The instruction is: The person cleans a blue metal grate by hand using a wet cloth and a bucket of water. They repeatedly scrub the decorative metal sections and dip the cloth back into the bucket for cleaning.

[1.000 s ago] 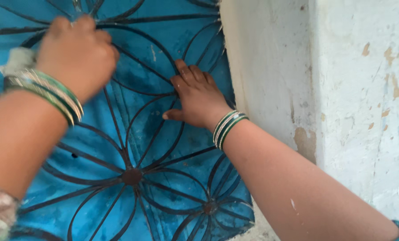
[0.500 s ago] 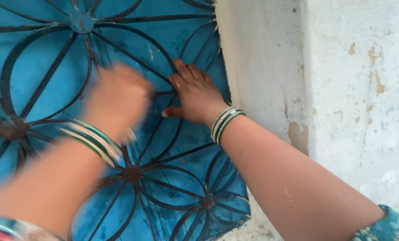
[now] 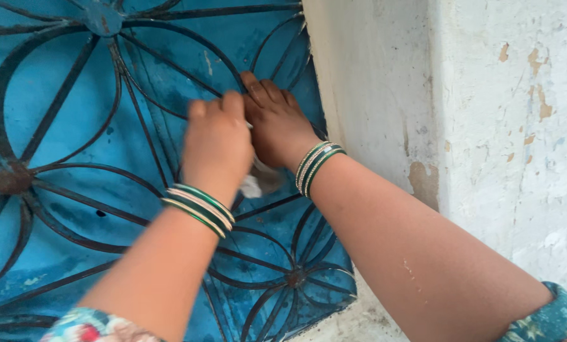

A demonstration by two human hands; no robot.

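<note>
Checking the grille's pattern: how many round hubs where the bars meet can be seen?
3: one at the top, one at the left edge, one at lower right. Another may be hidden behind the left forearm.

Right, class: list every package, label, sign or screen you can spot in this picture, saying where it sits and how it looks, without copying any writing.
None in view: no package, label, sign or screen.
What shows is a blue-painted metal grille with dark petal-shaped bars, a chipped whitewashed wall to its right, the left hand gripping a small white cloth, and the right hand flat against the bars.
</note>
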